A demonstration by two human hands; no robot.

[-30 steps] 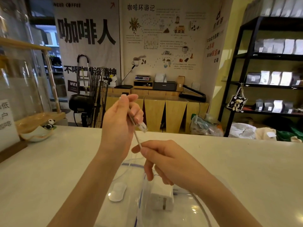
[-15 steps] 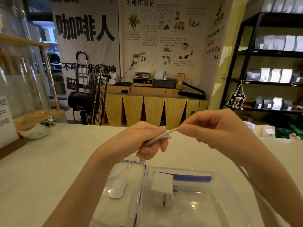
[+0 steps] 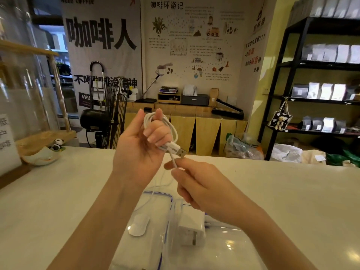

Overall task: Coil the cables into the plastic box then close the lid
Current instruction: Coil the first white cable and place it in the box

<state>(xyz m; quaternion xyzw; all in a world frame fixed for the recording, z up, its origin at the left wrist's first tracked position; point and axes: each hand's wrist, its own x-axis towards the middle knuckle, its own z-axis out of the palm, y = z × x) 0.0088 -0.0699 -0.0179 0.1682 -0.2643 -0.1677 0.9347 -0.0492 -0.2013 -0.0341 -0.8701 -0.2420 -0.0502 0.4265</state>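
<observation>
A white USB cable (image 3: 172,127) is looped around the fingers of my left hand (image 3: 141,147), raised above the counter; its USB plug (image 3: 179,152) sticks out to the right. My right hand (image 3: 196,182) pinches the cable's loose strand just below the plug. The rest of the strand drops toward the clear plastic box (image 3: 224,248) below my hands. A white charger block (image 3: 191,228) lies inside the box. The clear lid with a blue seal (image 3: 155,193) lies beside the box on its left, partly hidden by my forearm.
A white oval piece (image 3: 139,227) shows through the lid. A bowl with a panda figure (image 3: 44,152) sits at the counter's left, beside a wooden stand and glass. Behind the counter (image 3: 58,191) are a fan, wooden cabinets and black shelves with bags.
The cable went from a straight strand stretched between both hands to loops around my left fingers. My left hand rose and my right hand dropped below the plug.
</observation>
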